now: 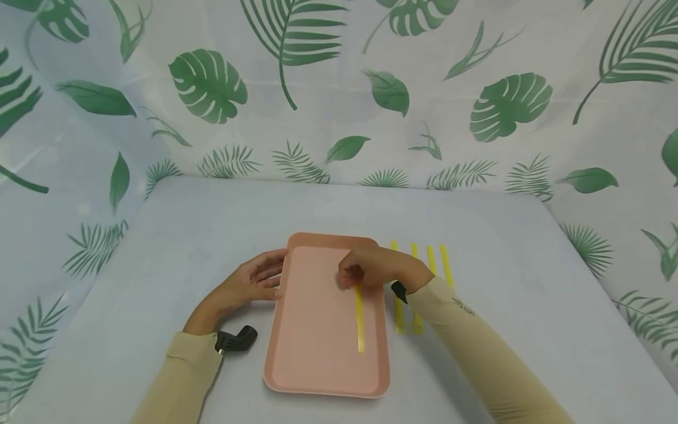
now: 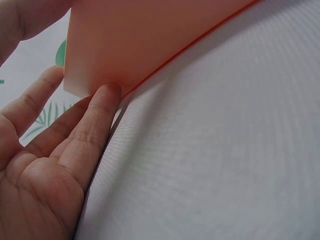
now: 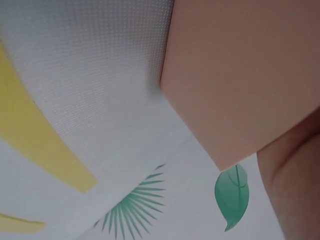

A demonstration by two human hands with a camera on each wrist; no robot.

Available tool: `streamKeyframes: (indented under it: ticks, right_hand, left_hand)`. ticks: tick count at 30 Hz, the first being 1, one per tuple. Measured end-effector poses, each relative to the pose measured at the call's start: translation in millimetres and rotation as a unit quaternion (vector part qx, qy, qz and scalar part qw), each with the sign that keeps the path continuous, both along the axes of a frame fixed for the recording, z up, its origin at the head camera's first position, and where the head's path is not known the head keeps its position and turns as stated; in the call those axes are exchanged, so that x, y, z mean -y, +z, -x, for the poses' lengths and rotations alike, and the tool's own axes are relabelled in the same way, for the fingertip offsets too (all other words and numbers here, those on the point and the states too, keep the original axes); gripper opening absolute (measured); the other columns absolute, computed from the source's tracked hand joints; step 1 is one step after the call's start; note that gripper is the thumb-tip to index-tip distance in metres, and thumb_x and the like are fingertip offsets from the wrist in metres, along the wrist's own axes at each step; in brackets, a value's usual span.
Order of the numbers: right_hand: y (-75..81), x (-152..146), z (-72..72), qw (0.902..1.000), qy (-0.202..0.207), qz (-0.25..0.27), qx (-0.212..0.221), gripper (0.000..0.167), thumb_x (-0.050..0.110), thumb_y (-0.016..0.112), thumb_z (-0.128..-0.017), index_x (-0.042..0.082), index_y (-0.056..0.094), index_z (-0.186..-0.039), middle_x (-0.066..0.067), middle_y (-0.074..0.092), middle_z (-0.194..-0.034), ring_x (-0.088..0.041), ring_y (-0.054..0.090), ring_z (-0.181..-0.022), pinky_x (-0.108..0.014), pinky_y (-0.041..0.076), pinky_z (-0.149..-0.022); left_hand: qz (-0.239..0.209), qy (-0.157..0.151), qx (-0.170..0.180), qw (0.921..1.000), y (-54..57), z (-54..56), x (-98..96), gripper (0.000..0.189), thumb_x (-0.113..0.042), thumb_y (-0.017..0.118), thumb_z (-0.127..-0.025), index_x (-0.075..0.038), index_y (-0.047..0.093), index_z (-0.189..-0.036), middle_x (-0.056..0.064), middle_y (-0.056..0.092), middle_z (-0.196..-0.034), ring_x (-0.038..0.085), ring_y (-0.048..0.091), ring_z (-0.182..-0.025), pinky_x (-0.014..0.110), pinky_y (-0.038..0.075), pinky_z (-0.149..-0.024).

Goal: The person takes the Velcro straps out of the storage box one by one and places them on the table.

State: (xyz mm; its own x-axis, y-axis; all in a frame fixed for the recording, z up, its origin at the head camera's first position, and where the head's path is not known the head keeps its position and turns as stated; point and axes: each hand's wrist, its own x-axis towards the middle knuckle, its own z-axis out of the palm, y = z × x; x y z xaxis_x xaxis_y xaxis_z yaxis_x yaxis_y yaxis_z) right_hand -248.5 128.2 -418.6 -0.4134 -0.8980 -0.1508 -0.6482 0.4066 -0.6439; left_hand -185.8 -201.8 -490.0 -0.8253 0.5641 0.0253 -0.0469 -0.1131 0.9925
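Note:
A pink rectangular tray (image 1: 318, 330) lies on the white table, its long side running away from me. Inside it, toward the right, is a narrow yellow strip (image 1: 361, 324). My right hand (image 1: 378, 268) reaches over the tray's right rim with curled fingers at the strip's far end, which it covers; the fingertips themselves are hidden. At the tray's left side, my left hand (image 1: 249, 282) touches the rim with fairly straight fingers. The left wrist view shows its fingertips (image 2: 105, 97) against the tray's outer wall (image 2: 135, 40).
Several more yellow strips (image 1: 445, 262) lie side by side on the table just right of the tray, partly covered by the right forearm. A leaf-patterned cloth (image 1: 318, 129) hangs behind and along both sides of the table (image 1: 508, 282).

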Motion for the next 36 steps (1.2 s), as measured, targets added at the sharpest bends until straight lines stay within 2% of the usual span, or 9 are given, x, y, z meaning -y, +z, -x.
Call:
streamKeyframes:
  ticks: [4, 8, 12, 15, 19, 23, 28, 32, 36]
  right_hand:
    - [1.1, -1, 0.7, 0.9997, -0.011, -0.008, -0.019, 0.042, -0.029, 0.054, -0.073, 0.007, 0.07, -0.084, 0.003, 0.068, -0.08, -0.005, 0.059, -0.075, -0.021, 0.054, -0.07]
    - [1.7, 0, 0.8, 0.9997, -0.018, -0.006, -0.014, 0.038, -0.028, 0.055, -0.073, 0.006, 0.069, -0.082, 0.002, 0.066, -0.079, -0.007, 0.06, -0.075, -0.026, 0.056, -0.07]
    - [0.4, 1, 0.4, 0.9996, -0.021, -0.007, -0.019, 0.038, -0.029, 0.057, -0.072, 0.007, 0.067, -0.08, 0.003, 0.064, -0.076, -0.004, 0.054, -0.071, -0.023, 0.051, -0.066]
    - [-1.7, 0, -0.5, 0.9989, -0.024, -0.006, -0.04, 0.038, -0.028, 0.058, -0.074, 0.009, 0.067, -0.078, 0.005, 0.062, -0.074, -0.001, 0.049, -0.069, -0.019, 0.044, -0.065]
    - [-4.4, -3, -2.2, 0.9976, -0.039, 0.001, -0.058, 0.038, -0.025, 0.058, -0.079, 0.011, 0.068, -0.079, 0.009, 0.059, -0.074, 0.0, 0.046, -0.069, -0.019, 0.041, -0.067]
    - [-4.4, -6, -3.9, 0.9967, -0.046, 0.029, -0.06, 0.038, -0.025, 0.056, -0.084, 0.01, 0.072, -0.086, 0.008, 0.059, -0.078, -0.003, 0.048, -0.074, -0.022, 0.044, -0.07]
    - [-2.1, -9, -5.4, 0.9951, -0.051, 0.071, -0.047, 0.033, -0.022, 0.061, -0.093, 0.005, 0.078, -0.1, 0.003, 0.071, -0.093, -0.007, 0.054, -0.082, -0.026, 0.052, -0.075]
    - [-0.7, -12, -6.9, 0.9923, -0.074, 0.086, -0.049, 0.023, -0.013, 0.068, -0.097, 0.007, 0.078, -0.101, 0.002, 0.074, -0.102, -0.01, 0.057, -0.089, -0.03, 0.053, -0.08]
    - [1.9, -13, -9.6, 0.9881, -0.097, 0.112, -0.04, 0.02, -0.009, 0.068, -0.097, 0.008, 0.077, -0.098, 0.003, 0.073, -0.102, -0.016, 0.057, -0.093, -0.034, 0.051, -0.083]
  left_hand:
    - [-0.004, -0.002, 0.003, 1.0, 2.7, 1.5, -1.6, 0.096, 0.005, 0.083, -0.087, 0.013, 0.027, -0.164, 0.034, 0.029, -0.17, 0.042, 0.038, -0.155, 0.029, 0.052, -0.114]
    - [-0.005, -0.002, 0.006, 1.0, 3.8, 2.3, -2.1, 0.096, 0.005, 0.083, -0.087, 0.013, 0.027, -0.164, 0.034, 0.029, -0.17, 0.036, 0.043, -0.154, 0.029, 0.052, -0.114]
    - [-0.003, -0.002, 0.004, 1.0, 3.1, 2.5, -2.2, 0.096, 0.006, 0.083, -0.087, 0.012, 0.027, -0.164, 0.035, 0.029, -0.17, 0.033, 0.046, -0.152, 0.029, 0.053, -0.113]
    - [-0.001, -0.002, 0.004, 1.0, 2.2, 1.7, -2.5, 0.096, 0.006, 0.083, -0.087, 0.012, 0.027, -0.164, 0.035, 0.029, -0.17, 0.035, 0.045, -0.152, 0.029, 0.053, -0.113]
    - [0.002, -0.001, 0.006, 1.0, 1.3, 0.3, -3.1, 0.095, 0.006, 0.082, -0.087, 0.012, 0.027, -0.164, 0.035, 0.03, -0.169, 0.04, 0.042, -0.154, 0.029, 0.053, -0.113]
    - [0.004, -0.001, 0.006, 1.0, 1.2, -0.5, -3.3, 0.094, 0.005, 0.082, -0.088, 0.011, 0.028, -0.165, 0.034, 0.03, -0.17, 0.043, 0.039, -0.155, 0.028, 0.052, -0.113]
    - [0.006, 0.001, 0.007, 1.0, 1.5, -0.8, -2.6, 0.094, 0.004, 0.083, -0.088, 0.011, 0.028, -0.165, 0.034, 0.03, -0.17, 0.041, 0.04, -0.155, 0.028, 0.052, -0.113]
    - [0.007, 0.003, 0.008, 0.9999, 1.2, -1.0, -1.9, 0.094, 0.005, 0.082, -0.088, 0.011, 0.028, -0.165, 0.034, 0.03, -0.17, 0.038, 0.042, -0.154, 0.028, 0.053, -0.113]
    - [0.005, 0.003, 0.006, 1.0, 0.7, -0.7, -1.6, 0.093, 0.005, 0.082, -0.088, 0.012, 0.028, -0.164, 0.034, 0.031, -0.169, 0.033, 0.046, -0.152, 0.028, 0.053, -0.113]
